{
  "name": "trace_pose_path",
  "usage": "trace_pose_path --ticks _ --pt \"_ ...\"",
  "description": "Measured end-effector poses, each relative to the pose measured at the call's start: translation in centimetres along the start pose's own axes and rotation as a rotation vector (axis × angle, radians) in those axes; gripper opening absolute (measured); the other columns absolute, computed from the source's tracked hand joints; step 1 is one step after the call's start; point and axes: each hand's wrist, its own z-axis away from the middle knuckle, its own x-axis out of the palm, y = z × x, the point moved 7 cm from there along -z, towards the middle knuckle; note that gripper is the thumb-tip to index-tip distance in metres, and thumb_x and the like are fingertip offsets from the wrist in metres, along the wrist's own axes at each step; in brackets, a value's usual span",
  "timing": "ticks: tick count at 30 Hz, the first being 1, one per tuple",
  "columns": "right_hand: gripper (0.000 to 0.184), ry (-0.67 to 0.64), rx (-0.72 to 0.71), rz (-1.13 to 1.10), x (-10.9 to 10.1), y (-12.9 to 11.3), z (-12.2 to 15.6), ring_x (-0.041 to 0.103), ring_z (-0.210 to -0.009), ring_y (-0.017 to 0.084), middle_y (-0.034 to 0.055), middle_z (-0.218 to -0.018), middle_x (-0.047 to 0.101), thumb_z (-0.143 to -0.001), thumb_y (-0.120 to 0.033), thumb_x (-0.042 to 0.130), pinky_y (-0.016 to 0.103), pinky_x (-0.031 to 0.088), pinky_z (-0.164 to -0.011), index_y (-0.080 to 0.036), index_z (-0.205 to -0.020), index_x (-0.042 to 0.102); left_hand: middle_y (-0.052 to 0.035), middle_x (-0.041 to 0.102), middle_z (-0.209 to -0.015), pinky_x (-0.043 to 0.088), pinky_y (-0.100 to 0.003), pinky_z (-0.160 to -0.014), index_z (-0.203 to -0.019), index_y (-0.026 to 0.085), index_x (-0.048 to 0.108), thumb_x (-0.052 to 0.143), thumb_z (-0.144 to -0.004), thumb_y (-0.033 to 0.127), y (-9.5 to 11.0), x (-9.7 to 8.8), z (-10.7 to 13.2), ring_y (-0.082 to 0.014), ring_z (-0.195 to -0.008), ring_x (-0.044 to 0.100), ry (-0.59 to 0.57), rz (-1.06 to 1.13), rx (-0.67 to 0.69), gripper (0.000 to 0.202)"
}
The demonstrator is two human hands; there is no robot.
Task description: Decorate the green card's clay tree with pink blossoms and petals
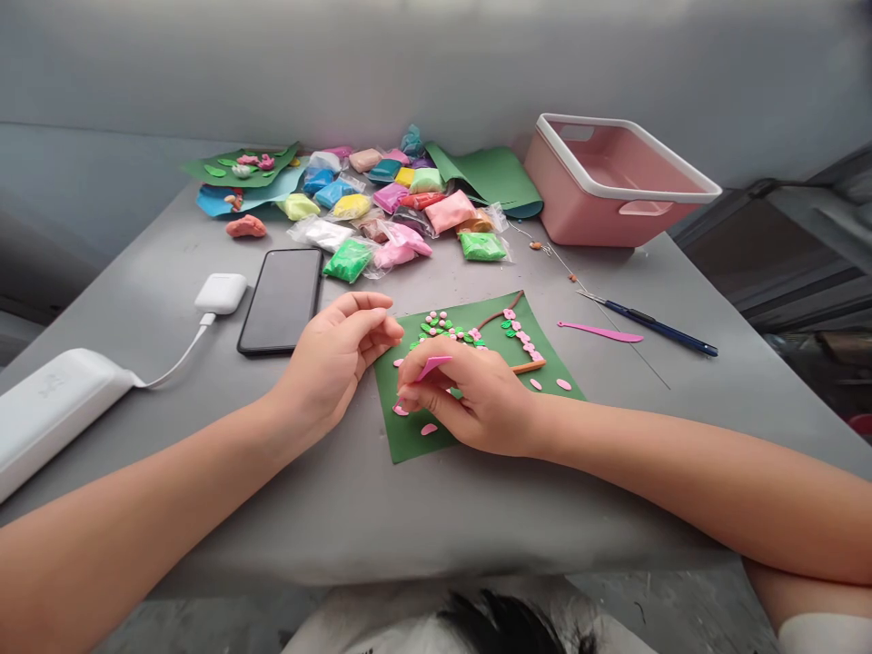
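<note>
My right hand (487,400) is closed around a pink plastic modelling tool (433,365), its lower end down by a pink clay petal (401,411). Under this hand lies a green paper sheet (412,445) bearing a clay picture of pink flowers, green leaves and a brown branch (529,367). Part of the picture is hidden by the hand. Loose pink petals (429,429) lie on the sheet's lower part. My left hand (333,354) rests at the sheet's left edge, fingers loosely curled, with nothing visible in them.
Several bagged clay packs (351,207) lie at the back, beside a pink basket (579,204). A phone (282,302), a white earbud case (222,292) and a cabled white power bank (64,409) are on the left. On the right are a pink clay knife (599,332) and a craft knife (658,325).
</note>
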Motion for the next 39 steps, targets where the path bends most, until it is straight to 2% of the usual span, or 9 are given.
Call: trace_pose_path --ticks 10,13,18,21,23,27,31,39 --pt "0.011 -0.003 -0.035 0.042 0.0 -0.4 0.0 0.063 -0.068 0.011 0.0007 -0.086 0.061 -0.097 -0.013 0.047 0.025 0.055 -0.061 -0.023 -0.094 0.045 0.0025 0.063 -0.061 0.046 -0.026 -0.066 -0.087 0.017 0.061 0.059 -0.080 0.013 -0.1 0.1 -0.1 -0.0115 -0.059 0.057 0.001 0.000 0.000 0.008" --pt "0.008 0.057 -0.024 -0.028 -0.6 -0.7 -0.2 0.065 -0.068 0.011 -0.0003 -0.085 0.058 -0.099 -0.017 0.049 0.026 0.057 -0.064 -0.023 -0.096 0.044 0.0025 0.063 -0.061 0.047 -0.026 -0.068 -0.087 0.017 0.061 0.060 -0.080 0.013 -0.1 0.1 -0.1 -0.0113 -0.059 0.057 -0.011 -0.008 0.005 0.008" --pt "0.007 0.203 0.071 -0.231 -2.5 -1.1 -0.4 0.067 -0.072 0.009 0.0003 -0.094 0.060 -0.103 -0.026 0.046 0.027 0.060 -0.066 -0.025 -0.102 0.039 0.0022 0.063 -0.062 0.048 -0.027 -0.072 -0.087 0.017 0.061 0.062 -0.078 0.014 -0.2 0.0 0.0 -0.0120 -0.062 0.058 -0.018 -0.009 0.017 0.010" --pt "0.010 0.191 0.162 -0.225 -2.8 -1.1 0.4 0.068 -0.075 0.010 0.0021 -0.097 0.063 -0.103 -0.028 0.048 0.029 0.062 -0.070 -0.025 -0.104 0.039 0.0023 0.062 -0.062 0.049 -0.027 -0.077 -0.087 0.017 0.062 0.064 -0.077 0.014 -0.2 -0.1 0.0 -0.0119 -0.065 0.059 -0.014 -0.003 0.021 0.011" --pt "0.008 0.171 0.194 -0.199 -2.8 -1.2 1.4 0.068 -0.076 0.010 0.0031 -0.097 0.062 -0.102 -0.023 0.049 0.028 0.063 -0.070 -0.024 -0.104 0.041 0.0024 0.063 -0.062 0.050 -0.027 -0.079 -0.087 0.017 0.062 0.063 -0.078 0.014 -0.2 -0.1 0.0 -0.0115 -0.066 0.060 -0.008 -0.001 0.026 0.009" --pt "0.014 0.168 0.079 -0.096 -2.8 -2.2 3.4 0.068 -0.076 0.010 0.0038 -0.095 0.060 -0.099 -0.010 0.048 0.025 0.063 -0.068 -0.022 -0.104 0.045 0.0027 0.063 -0.061 0.050 -0.026 -0.081 -0.086 0.017 0.062 0.061 -0.081 0.012 -0.2 0.0 -0.1 -0.0107 -0.065 0.061 -0.002 0.000 0.032 0.007" --pt "0.022 0.196 -0.036 0.020 -2.6 -2.5 4.2 0.070 -0.080 0.013 0.0037 -0.092 0.061 -0.095 -0.004 0.049 0.030 0.063 -0.073 -0.022 -0.107 0.048 0.0026 0.063 -0.061 0.050 -0.026 -0.080 -0.086 0.016 0.062 0.061 -0.080 0.012 -0.2 0.0 -0.1 -0.0107 -0.065 0.061 -0.002 0.000 0.030 0.007" --pt "0.022 0.192 -0.048 0.071 -2.1 -1.8 4.2 0.070 -0.080 0.015 0.0037 -0.089 0.062 -0.094 -0.003 0.051 0.031 0.062 -0.074 -0.021 -0.105 0.049 0.0025 0.063 -0.061 0.051 -0.026 -0.078 -0.086 0.017 0.062 0.061 -0.081 0.012 -0.3 0.0 -0.2 -0.0111 -0.065 0.061 -0.004 -0.006 0.027 0.007"
